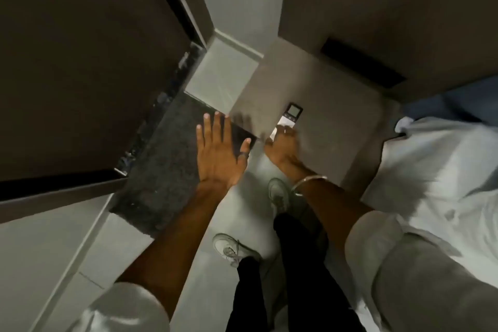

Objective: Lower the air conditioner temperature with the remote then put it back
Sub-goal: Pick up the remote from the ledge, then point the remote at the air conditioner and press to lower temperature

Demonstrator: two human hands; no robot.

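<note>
Floor (237,210): pale tiles, seen from above, filling the lower centre of the view. A dark speckled strip (167,170) is laid across it at 9 o'clock from the left hand.

Bed (442,170): white bedding is seen at 3 o'clock, just beside the surface.

Surface (336,94): a light beige top, at 1 o'clock from view centre, with rounded corners. A dark slot (363,65) is seen in the wall at its far edge.

Legs in black trousers (296,264) and pale shoes (231,248) are seen at 6 o'clock.

Left hand (222,148): held flat over the floor, fingers spread apart, palm down, nothing held. A ring is worn on the thumb.

Right hand (284,145): blurred, extended over the near edge of the surface, a metal bangle (310,184) worn at the wrist. The fingertips are laid on the near end of the remote; whether it is actually gripped cannot be told.

Remote (289,117): white, with a dark-framed display at its far end, lying on the surface near its front-left edge, at 12 o'clock from the right hand.
</note>
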